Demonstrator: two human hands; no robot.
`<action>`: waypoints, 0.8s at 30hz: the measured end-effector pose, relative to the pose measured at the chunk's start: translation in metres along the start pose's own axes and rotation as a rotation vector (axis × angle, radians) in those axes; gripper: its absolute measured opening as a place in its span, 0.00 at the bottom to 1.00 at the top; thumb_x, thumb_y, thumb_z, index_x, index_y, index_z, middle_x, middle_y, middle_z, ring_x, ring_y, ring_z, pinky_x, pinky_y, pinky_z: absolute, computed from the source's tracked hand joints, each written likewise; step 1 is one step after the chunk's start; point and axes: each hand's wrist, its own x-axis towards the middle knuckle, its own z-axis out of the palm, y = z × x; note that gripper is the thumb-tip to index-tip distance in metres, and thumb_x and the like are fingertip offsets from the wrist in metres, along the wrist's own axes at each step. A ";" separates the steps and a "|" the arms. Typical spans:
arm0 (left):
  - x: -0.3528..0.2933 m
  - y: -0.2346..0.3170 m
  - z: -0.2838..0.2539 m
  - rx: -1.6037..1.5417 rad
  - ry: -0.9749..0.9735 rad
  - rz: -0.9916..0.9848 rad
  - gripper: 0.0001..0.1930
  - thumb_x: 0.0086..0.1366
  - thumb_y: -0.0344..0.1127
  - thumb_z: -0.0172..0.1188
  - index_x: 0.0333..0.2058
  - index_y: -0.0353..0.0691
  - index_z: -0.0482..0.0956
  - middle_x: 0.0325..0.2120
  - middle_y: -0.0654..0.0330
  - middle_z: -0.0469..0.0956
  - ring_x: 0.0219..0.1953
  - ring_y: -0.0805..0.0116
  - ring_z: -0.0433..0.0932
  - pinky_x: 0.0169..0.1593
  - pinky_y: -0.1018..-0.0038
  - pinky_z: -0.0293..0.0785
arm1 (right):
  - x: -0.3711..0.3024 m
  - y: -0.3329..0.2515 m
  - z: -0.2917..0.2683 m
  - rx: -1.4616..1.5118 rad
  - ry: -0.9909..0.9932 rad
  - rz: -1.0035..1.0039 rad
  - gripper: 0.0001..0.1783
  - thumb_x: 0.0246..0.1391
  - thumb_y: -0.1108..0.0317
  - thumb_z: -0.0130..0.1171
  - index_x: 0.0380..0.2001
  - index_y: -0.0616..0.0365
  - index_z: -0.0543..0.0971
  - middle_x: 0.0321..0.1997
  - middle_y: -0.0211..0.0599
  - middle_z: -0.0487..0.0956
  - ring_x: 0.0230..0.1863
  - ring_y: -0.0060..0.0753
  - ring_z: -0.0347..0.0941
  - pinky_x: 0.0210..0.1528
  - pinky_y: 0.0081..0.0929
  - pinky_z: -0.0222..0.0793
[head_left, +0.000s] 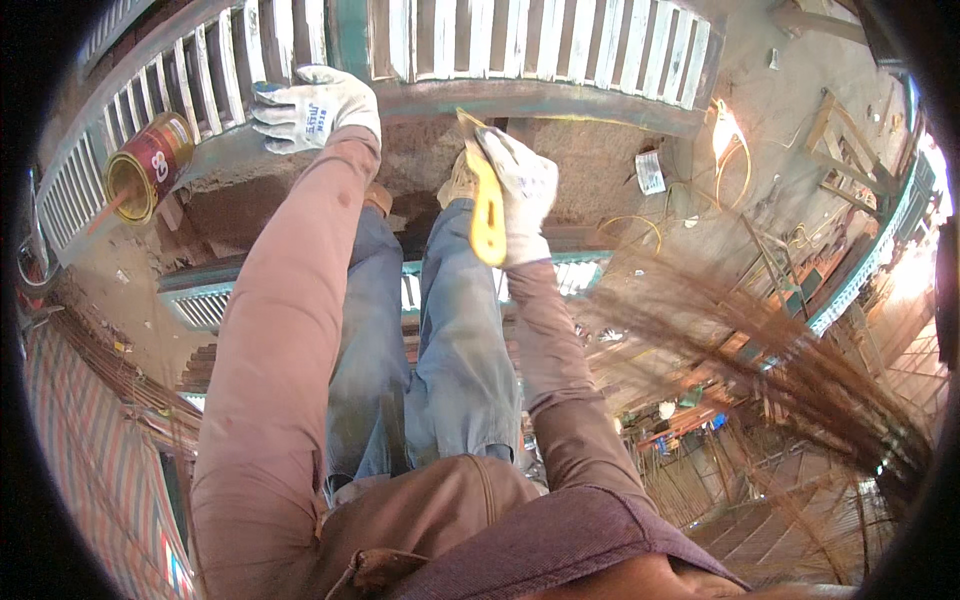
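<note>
A long louvered shutter (520,92) with white-streaked slats and a worn green frame stretches across the far side. My gloved left hand (325,108) rests at its near edge, fingers stretched out to the left and holding nothing. In my gloved right hand (522,180) is a yellow-handled tool (488,222) with a slot in its flat handle. Its narrow, darker end points away from me, close to the shutter's near rail; I cannot make out its exact kind. A red and gold can (160,160) sits by the shutter on the left, a stick (108,214) poking from its mouth.
Behind my legs lies another slatted shutter (205,305). A bundle of thin brown rods (800,360) spreads at the right. A wooden frame (850,150), a yellow cord (745,170) and a paper scrap (650,172) are on the right-hand ground. Striped sheeting (90,440) hangs at lower left.
</note>
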 end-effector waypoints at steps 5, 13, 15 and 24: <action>0.003 0.002 -0.010 -0.066 -0.055 -0.053 0.32 0.60 0.49 0.48 0.56 0.29 0.61 0.55 0.39 0.64 0.59 0.39 0.62 0.60 0.38 0.53 | 0.016 0.099 -0.032 -0.250 0.152 -0.229 0.15 0.43 0.65 0.59 0.38 0.38 0.81 0.40 0.22 0.80 0.38 0.27 0.76 0.44 0.32 0.68; -0.001 -0.002 0.006 -0.015 -0.065 -0.054 0.32 0.60 0.49 0.48 0.56 0.28 0.61 0.53 0.39 0.65 0.58 0.37 0.63 0.60 0.37 0.53 | 0.013 0.114 -0.013 -0.341 0.005 -0.305 0.19 0.47 0.65 0.55 0.45 0.38 0.79 0.46 0.23 0.79 0.49 0.28 0.74 0.57 0.38 0.62; -0.001 -0.004 0.007 -0.016 0.082 0.026 0.31 0.61 0.49 0.48 0.55 0.28 0.61 0.52 0.38 0.66 0.57 0.36 0.64 0.58 0.38 0.55 | -0.009 0.105 -0.022 -0.253 -0.180 -0.308 0.19 0.46 0.66 0.56 0.45 0.40 0.79 0.46 0.24 0.79 0.50 0.28 0.74 0.57 0.39 0.61; -0.004 0.000 0.004 -0.034 0.120 0.023 0.29 0.62 0.48 0.46 0.52 0.28 0.64 0.54 0.35 0.64 0.57 0.34 0.63 0.58 0.38 0.55 | -0.023 0.128 -0.037 -0.250 0.411 0.222 0.15 0.52 0.70 0.57 0.45 0.57 0.78 0.44 0.42 0.81 0.41 0.41 0.78 0.44 0.34 0.73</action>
